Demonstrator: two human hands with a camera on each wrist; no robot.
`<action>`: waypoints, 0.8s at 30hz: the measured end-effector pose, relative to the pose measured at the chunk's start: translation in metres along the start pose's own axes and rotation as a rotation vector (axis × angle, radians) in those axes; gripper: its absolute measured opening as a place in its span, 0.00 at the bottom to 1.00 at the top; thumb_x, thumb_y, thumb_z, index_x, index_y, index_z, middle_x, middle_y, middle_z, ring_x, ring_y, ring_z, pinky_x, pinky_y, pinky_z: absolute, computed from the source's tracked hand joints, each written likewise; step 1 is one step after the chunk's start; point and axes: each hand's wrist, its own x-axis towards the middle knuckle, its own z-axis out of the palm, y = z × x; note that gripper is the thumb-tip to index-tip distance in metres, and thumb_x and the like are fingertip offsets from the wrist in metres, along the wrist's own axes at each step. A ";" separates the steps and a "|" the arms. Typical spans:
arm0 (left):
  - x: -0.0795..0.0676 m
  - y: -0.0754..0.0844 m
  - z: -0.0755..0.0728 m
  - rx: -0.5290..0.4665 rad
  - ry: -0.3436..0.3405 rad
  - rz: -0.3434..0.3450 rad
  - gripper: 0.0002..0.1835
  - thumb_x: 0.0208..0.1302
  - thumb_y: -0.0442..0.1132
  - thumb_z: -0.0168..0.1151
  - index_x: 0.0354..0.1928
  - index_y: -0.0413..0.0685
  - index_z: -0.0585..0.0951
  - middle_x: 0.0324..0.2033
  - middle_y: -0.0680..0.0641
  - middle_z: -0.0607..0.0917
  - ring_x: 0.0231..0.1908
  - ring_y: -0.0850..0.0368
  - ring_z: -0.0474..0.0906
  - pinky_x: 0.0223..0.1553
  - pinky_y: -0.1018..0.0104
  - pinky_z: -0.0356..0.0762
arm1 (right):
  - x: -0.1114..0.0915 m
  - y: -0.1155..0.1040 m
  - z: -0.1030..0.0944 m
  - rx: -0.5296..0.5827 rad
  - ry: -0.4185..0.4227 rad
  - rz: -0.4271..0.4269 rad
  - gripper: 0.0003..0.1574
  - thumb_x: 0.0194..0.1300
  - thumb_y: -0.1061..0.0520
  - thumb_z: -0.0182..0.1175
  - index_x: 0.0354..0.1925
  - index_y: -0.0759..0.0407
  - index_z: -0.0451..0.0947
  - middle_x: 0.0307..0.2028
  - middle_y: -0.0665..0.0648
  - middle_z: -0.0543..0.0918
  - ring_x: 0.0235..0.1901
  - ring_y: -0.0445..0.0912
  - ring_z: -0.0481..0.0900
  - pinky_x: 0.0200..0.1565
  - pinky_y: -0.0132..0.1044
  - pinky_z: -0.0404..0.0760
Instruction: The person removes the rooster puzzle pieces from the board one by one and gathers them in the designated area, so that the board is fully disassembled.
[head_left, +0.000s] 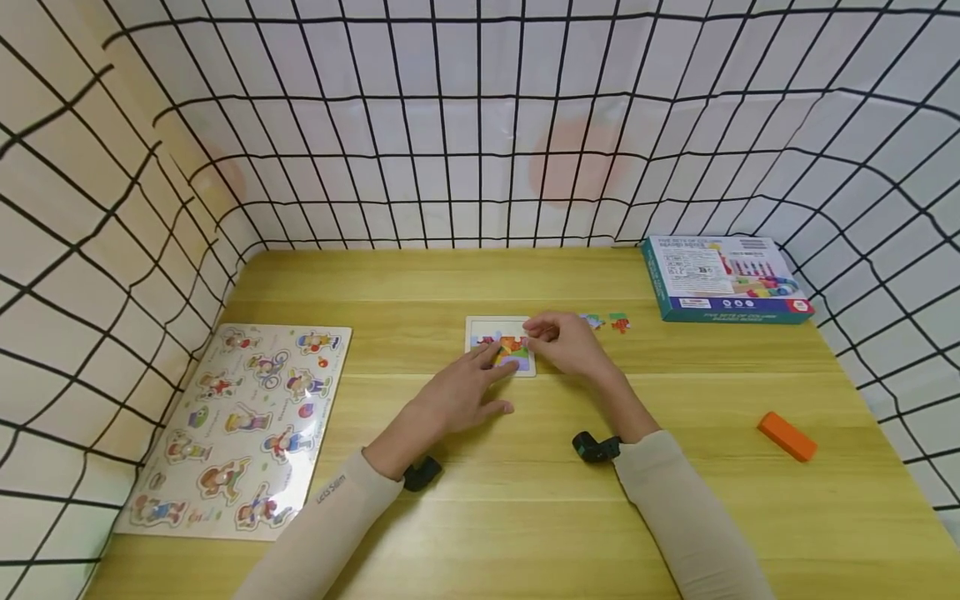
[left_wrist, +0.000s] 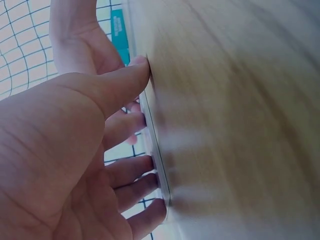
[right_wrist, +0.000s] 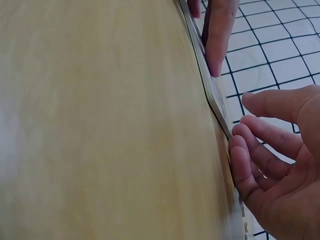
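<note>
A small white-framed jigsaw puzzle tray point(head_left: 498, 321) lies in the middle of the table, with a colourful picture partly filling its lower half. My left hand point(head_left: 459, 392) spreads over its lower left, straight fingertips on the picture. In the left wrist view, the fingers point(left_wrist: 132, 172) rest along the tray's edge. At the tray's right side is my right hand point(head_left: 572, 343), fingers bent loosely. The right wrist view shows its thumb and index finger apart, nothing between them, and the other fingertips point(right_wrist: 240, 145) low beside the tray corner. Loose puzzle pieces point(head_left: 619, 322) lie just beyond the right hand.
A large board with cartoon figures point(head_left: 247, 421) lies on the left of the table. A boxed set point(head_left: 727, 279) sits at the back right, and an orange block point(head_left: 787, 436) lies at the right. Black-grid white cloth point(head_left: 457, 125) encloses the back and sides.
</note>
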 end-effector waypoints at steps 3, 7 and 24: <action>0.001 0.000 0.001 -0.010 0.000 -0.002 0.37 0.73 0.61 0.59 0.78 0.57 0.66 0.81 0.39 0.54 0.80 0.41 0.54 0.79 0.49 0.58 | 0.001 0.000 0.001 0.005 -0.005 0.005 0.18 0.70 0.55 0.67 0.54 0.61 0.85 0.44 0.59 0.88 0.42 0.50 0.83 0.45 0.38 0.80; 0.002 -0.001 0.003 -0.026 0.004 -0.008 0.37 0.72 0.61 0.61 0.78 0.58 0.66 0.81 0.40 0.55 0.80 0.41 0.54 0.78 0.49 0.61 | 0.002 0.002 0.002 0.005 -0.012 0.010 0.19 0.70 0.54 0.67 0.55 0.62 0.85 0.42 0.59 0.88 0.41 0.49 0.83 0.44 0.38 0.80; 0.004 0.000 -0.002 -0.015 -0.010 -0.035 0.38 0.69 0.61 0.64 0.77 0.58 0.69 0.80 0.39 0.59 0.78 0.40 0.58 0.76 0.49 0.63 | 0.005 0.000 0.007 -0.033 -0.027 -0.039 0.16 0.70 0.58 0.65 0.54 0.60 0.86 0.49 0.59 0.88 0.38 0.49 0.79 0.42 0.38 0.78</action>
